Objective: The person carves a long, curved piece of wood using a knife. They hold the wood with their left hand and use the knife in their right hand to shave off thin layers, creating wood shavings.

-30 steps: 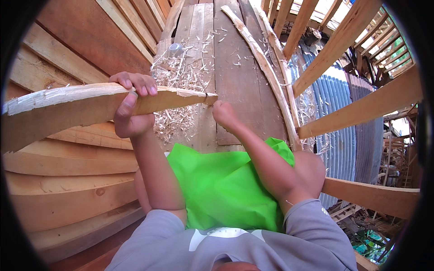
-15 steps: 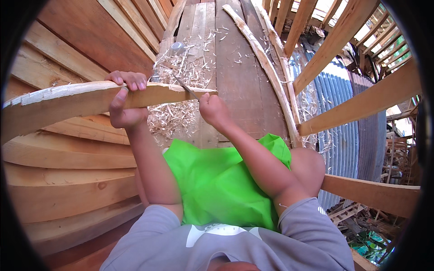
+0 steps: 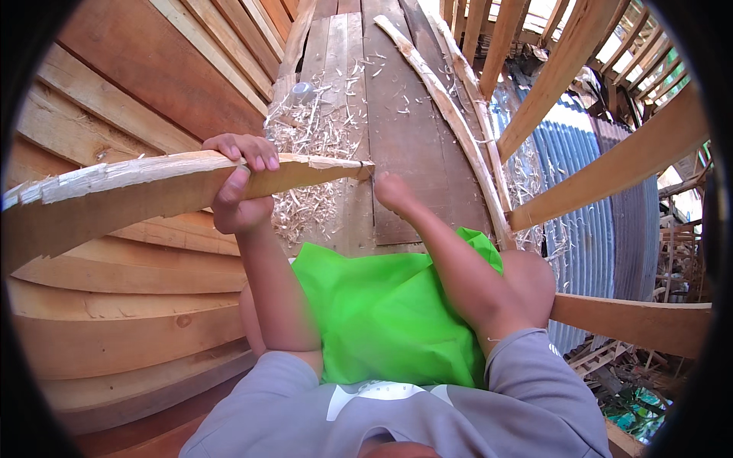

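Observation:
A long wooden plank, its upper edge pale and roughly shaved, reaches from the far left to a narrow end in front of me. My left hand is wrapped around it, thumb on the near face and fingers over the top. My right hand is closed in a fist just beyond the narrow end. From that fist a thin dark knife blade shows at the plank's tip, seen almost edge-on; the handle is hidden in my fingers. A green cloth covers my lap.
Curled wood shavings litter the plank floor, around a small clear container. Two long peeled poles lie to the right. Board walling rises at left; timber rails and corrugated metal sheets stand at right.
My right hand has moved the knife rightward along the plank to its narrow tip, and the blade has turned. My left hand, still gripping, appears slightly farther right with the plank.

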A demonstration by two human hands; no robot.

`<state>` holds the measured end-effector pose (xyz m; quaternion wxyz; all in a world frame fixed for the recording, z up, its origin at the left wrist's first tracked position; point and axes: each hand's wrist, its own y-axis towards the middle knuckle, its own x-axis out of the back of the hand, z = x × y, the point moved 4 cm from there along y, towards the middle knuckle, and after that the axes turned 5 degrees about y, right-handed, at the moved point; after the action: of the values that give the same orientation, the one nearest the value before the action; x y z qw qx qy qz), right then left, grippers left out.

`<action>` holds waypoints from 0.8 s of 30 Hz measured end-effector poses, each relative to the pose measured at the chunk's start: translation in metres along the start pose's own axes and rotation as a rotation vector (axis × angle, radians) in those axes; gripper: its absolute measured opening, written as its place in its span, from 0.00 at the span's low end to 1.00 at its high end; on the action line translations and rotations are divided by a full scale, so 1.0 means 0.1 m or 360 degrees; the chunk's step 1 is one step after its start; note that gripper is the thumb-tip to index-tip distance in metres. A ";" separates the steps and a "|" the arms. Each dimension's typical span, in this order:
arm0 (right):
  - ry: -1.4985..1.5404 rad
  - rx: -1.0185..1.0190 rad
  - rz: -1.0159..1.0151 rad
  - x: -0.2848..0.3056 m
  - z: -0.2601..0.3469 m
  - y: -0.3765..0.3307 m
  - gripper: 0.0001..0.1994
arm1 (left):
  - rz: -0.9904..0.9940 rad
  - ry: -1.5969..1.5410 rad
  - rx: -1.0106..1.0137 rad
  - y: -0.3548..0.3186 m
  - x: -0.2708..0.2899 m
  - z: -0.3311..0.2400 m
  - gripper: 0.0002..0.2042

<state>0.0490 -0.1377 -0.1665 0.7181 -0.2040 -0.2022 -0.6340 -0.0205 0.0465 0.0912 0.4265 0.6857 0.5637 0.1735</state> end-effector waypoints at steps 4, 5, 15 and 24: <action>0.0257 -0.0269 0.0253 0.28 1.33 -0.36 0.29 | -0.0060 0.0044 0.0015 -0.04 0.18 -0.06 0.12; 0.0272 -0.0286 0.0252 0.24 1.23 -0.29 0.29 | -0.0073 0.0032 0.0015 0.00 0.16 -0.06 0.12; 0.0283 -0.0375 0.0253 0.11 0.57 -0.17 0.28 | -0.0053 -0.0063 0.0013 0.00 0.20 -0.03 0.13; 0.0172 -0.0470 0.0308 0.16 0.31 -0.19 0.28 | 0.0182 -0.0105 -0.0006 -0.02 0.23 -0.03 0.12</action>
<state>0.0306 -0.1360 -0.1316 0.7479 -0.2912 -0.0475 -0.5947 -0.0168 0.0692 0.0860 0.4356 0.7213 0.5089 0.1759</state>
